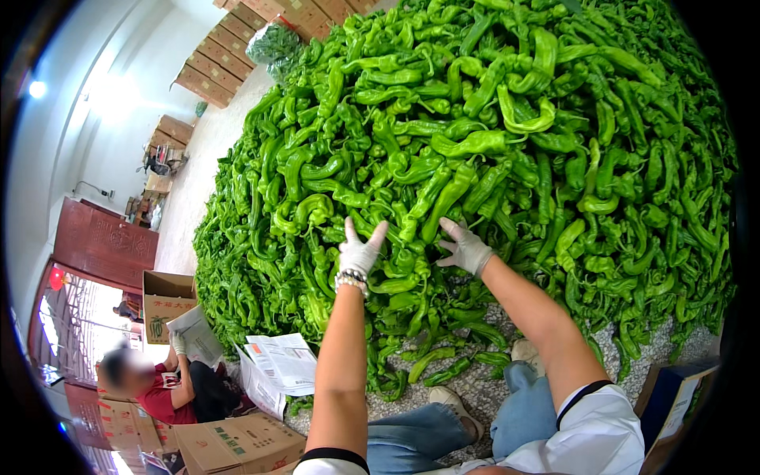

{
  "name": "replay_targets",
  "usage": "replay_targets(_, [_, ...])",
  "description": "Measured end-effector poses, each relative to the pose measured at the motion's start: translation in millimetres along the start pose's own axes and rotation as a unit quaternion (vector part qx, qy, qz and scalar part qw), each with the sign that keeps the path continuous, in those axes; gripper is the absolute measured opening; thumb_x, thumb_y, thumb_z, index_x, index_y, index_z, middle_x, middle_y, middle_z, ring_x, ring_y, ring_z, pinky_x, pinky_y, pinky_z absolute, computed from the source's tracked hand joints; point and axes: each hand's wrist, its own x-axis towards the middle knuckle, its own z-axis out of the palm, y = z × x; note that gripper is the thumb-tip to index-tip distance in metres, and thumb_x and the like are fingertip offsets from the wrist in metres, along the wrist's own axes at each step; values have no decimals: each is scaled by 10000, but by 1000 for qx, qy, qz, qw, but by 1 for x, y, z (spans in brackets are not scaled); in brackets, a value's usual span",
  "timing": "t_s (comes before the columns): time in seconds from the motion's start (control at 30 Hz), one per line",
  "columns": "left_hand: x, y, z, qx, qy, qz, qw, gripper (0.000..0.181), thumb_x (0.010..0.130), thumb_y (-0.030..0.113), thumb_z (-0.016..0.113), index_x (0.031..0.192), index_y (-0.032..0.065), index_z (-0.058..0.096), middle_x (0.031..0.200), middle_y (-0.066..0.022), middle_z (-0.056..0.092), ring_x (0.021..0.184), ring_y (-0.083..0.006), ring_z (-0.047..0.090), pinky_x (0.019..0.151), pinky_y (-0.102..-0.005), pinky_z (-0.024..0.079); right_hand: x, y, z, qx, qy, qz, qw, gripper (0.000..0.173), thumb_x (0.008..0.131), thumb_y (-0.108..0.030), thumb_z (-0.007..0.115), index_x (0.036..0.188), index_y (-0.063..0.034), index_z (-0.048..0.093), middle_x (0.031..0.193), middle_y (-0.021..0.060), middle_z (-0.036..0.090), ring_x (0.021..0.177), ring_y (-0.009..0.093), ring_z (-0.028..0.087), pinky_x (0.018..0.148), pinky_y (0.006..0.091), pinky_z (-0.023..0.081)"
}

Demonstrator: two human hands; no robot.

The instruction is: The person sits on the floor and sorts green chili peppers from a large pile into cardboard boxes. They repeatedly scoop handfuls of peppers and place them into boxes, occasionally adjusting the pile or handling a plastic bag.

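Observation:
A large heap of long green peppers fills the middle and right of the view. My left hand, in a thin whitish glove with beaded bracelets at the wrist, reaches over the near side of the heap with its fingers spread. To its right, my right hand wears a similar glove, its fingers apart at the peppers. Neither hand holds a pepper. Some loose peppers lie on the speckled floor near my shoes.
At the lower left a person sits holding a paper sheet beside an upright carton. Printed sheets lie against the heap, near a cardboard box. A dark blue box stands lower right; stacked cartons stand behind.

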Motion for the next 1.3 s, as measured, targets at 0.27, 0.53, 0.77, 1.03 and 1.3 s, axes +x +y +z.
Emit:
replay_targets(0.27, [40, -62, 37, -151, 34, 240, 958, 1119, 739, 415, 801, 1536, 198, 46, 1468, -296, 275, 1331, -386, 363, 1096, -427, 318, 34, 40, 34, -89, -11, -27, 996, 1114, 736, -370, 802, 1523, -138, 48, 1464, 128, 361, 1319, 297, 376, 1007, 540, 366])
replay_targets(0.53, [24, -68, 43, -145, 9, 232, 962, 1040, 753, 496, 761, 1522, 205, 124, 1462, -352, 263, 1363, -441, 297, 1121, -462, 279, 9, 36, 55, -31, -30, -24, 999, 935, 728, -238, 827, 1456, -151, 246, 1344, 91, 469, 1169, 234, 497, 969, 372, 441])
replay_targets(0.77, [-41, -85, 51, -281, -1, 224, 933, 1083, 680, 410, 839, 1493, 130, 181, 1454, -313, 279, 1351, -418, 256, 1122, -460, 243, -50, 58, 56, 3, -96, -60, 994, 684, 774, -184, 742, 1353, -136, 380, 1162, 45, 554, 1071, 176, 535, 881, 339, 477])
replay_targets(1.03, [-181, -8, -57, -509, -30, 275, 815, 1012, 740, 238, 811, 1471, 92, 126, 1364, -210, 393, 1207, -321, 457, 970, -458, 467, -178, -19, 181, -30, -173, -162, 971, 577, 857, -240, 635, 1354, -141, 359, 1213, 108, 510, 1082, 240, 565, 778, 430, 552])
replay_targets(1.3, [-369, -83, -259, -513, 87, 321, 791, 828, 821, 208, 725, 1441, 185, 177, 1237, -163, 482, 1043, -258, 582, 715, -378, 580, -339, 39, 375, -77, -335, -185, 921, 640, 771, -334, 681, 1261, -106, 338, 1030, 97, 545, 906, 223, 591, 751, 410, 530])
